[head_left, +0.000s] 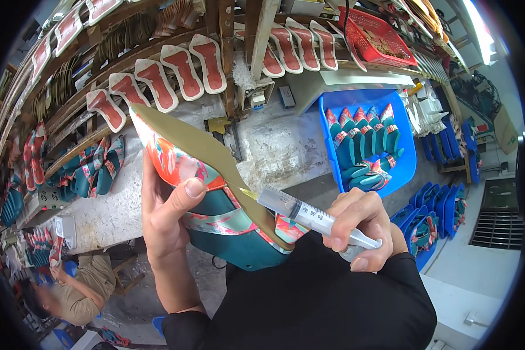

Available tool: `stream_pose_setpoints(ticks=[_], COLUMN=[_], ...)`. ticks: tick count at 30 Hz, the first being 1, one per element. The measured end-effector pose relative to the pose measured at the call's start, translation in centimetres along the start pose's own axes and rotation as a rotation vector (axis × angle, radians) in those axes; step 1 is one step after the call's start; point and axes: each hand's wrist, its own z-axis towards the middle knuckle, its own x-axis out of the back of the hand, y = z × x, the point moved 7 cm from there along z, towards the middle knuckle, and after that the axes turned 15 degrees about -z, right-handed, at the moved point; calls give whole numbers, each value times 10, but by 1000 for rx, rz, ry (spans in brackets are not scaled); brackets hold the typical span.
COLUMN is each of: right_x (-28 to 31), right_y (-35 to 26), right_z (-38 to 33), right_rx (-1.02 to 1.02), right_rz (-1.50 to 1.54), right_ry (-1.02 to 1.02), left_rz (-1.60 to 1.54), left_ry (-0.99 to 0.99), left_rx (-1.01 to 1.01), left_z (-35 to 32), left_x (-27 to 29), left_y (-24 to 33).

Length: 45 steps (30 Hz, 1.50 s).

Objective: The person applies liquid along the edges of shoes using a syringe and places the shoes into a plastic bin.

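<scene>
My left hand (168, 213) grips a pointed shoe (178, 157) on a teal last (221, 248), its thumb pressed on the floral upper. The tan sole side of the shoe faces up and to the right, toe pointing to the far left. In my right hand (361, 227) is a clear plastic syringe (303, 213), fingers wrapped round its barrel end and plunger. The syringe's yellow-based needle reaches to the edge between sole and upper, near the middle of the shoe. Whether the tip touches the seam is too small to tell.
A blue bin (411, 169) at the right holds several floral shoes on teal lasts. White-edged red soles (181, 67) line a wooden rack across the back. A red basket (385, 41) sits at the upper right. Another person (79, 286) works at lower left, beside the worktable (102, 213).
</scene>
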Motion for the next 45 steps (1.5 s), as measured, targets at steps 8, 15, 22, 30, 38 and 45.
stream_pose_setpoints(ticks=[8, 15, 22, 30, 38, 45], right_x=[-8, -15, -20, 8, 102, 258], right_y=[4, 7, 10, 4, -2, 6], right_z=[3, 1, -11, -46, -130, -308], right_rx=[-38, -62, -127, -131, -91, -20], right_rz=[14, 30, 80, 161, 224, 517], right_ry=[-9, -23, -12, -1, 33, 471], left_rz=[-2, -40, -38, 95, 190, 444], left_ry=[16, 6, 8, 9, -52, -280], left_rx=[-7, -25, -21, 0, 32, 297], left_z=[0, 1, 5, 9, 18, 63], left_x=[12, 20, 28, -1, -102, -236], left_y=[6, 13, 14, -5, -84, -267])
